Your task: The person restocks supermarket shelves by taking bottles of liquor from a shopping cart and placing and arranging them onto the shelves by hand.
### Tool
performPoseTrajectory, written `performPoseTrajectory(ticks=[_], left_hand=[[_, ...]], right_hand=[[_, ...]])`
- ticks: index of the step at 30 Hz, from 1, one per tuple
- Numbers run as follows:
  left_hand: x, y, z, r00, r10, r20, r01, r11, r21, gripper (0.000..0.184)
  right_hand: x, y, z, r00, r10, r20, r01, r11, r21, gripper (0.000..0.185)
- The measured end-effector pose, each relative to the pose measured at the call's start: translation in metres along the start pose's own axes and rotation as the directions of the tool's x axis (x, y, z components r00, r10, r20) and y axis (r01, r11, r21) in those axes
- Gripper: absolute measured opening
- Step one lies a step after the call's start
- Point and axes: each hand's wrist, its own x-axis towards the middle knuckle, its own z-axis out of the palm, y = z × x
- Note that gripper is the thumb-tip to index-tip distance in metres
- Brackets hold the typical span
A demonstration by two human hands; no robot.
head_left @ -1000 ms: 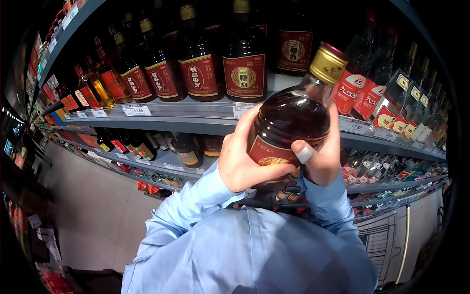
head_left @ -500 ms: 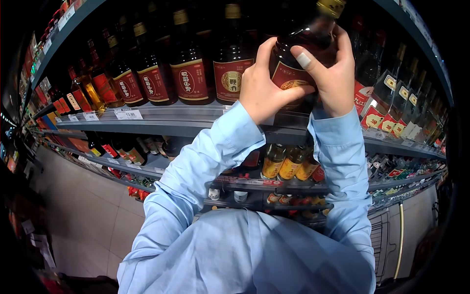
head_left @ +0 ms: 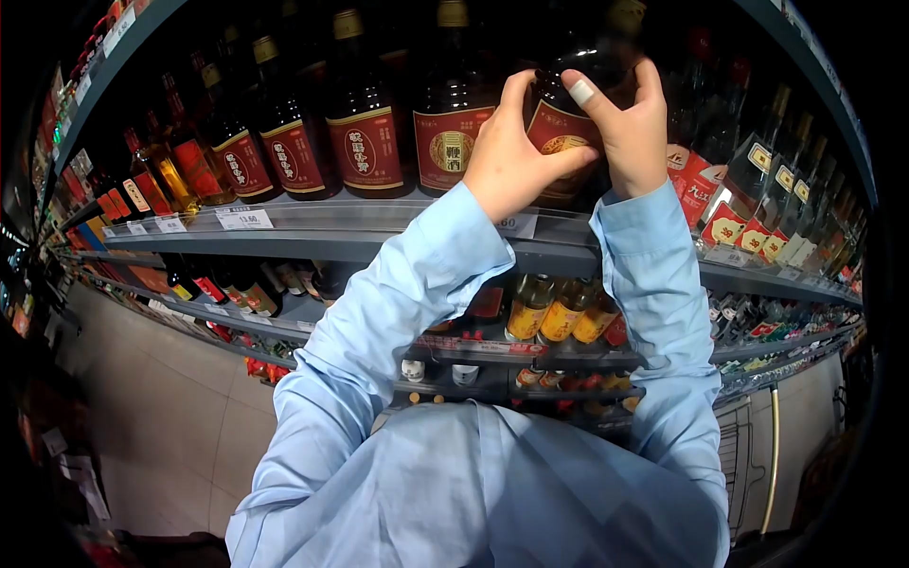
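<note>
A dark round-shouldered bottle (head_left: 561, 131) with a red label and gold cap stands nearly upright on the upper shelf, right of a row of similar bottles. My left hand (head_left: 519, 151) wraps round its left side, the thumb across the label. On its right side my right hand (head_left: 630, 128) holds it, the thumb with a white wrap lying on the shoulder. A matching red-labelled bottle (head_left: 450, 142) is just left of my left hand. The held bottle's base is hidden behind my left hand and the shelf edge.
Price tags line the grey shelf edge (head_left: 350, 232). Clear bottles (head_left: 743, 194) with red labels stand to the right. Yellow-labelled bottles (head_left: 561, 320) are on the shelf below. A wire cart (head_left: 741, 454) is at the lower right, tiled floor (head_left: 170, 407) at the left.
Both hands have carried the bottle up and away from my body onto the upper shelf. It has turned more upright, and its cap is now in shadow.
</note>
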Motion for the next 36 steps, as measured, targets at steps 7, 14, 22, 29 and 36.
performPoseTrajectory(ticks=[7,14,22,29,36], left_hand=[[-0.003,0.004,0.0,1.0,-0.016,-0.021,0.017,1.0,0.026,0.091],[-0.003,-0.001,0.002,0.996,-0.086,-0.005,0.086,0.989,0.116,0.092],[-0.005,-0.008,0.008,0.994,0.081,-0.072,-0.061,0.967,0.249,0.096],[-0.006,-0.01,0.006,0.997,0.055,-0.054,-0.041,0.971,0.234,0.096],[-0.013,0.01,-0.006,0.907,0.414,-0.077,-0.365,0.865,0.343,0.064]], right_hand=[[0.0,0.0,0.001,1.0,0.012,0.019,-0.012,1.0,0.018,0.048],[-0.003,0.007,0.001,1.0,-0.005,-0.003,0.004,0.993,-0.116,0.049],[-0.004,0.024,-0.003,1.0,-0.011,0.0,0.011,0.964,-0.266,0.058],[-0.008,0.024,0.0,1.0,0.004,0.014,0.0,0.959,-0.283,0.058],[-0.009,0.031,-0.002,0.998,-0.057,0.034,0.066,0.926,-0.371,0.062]])
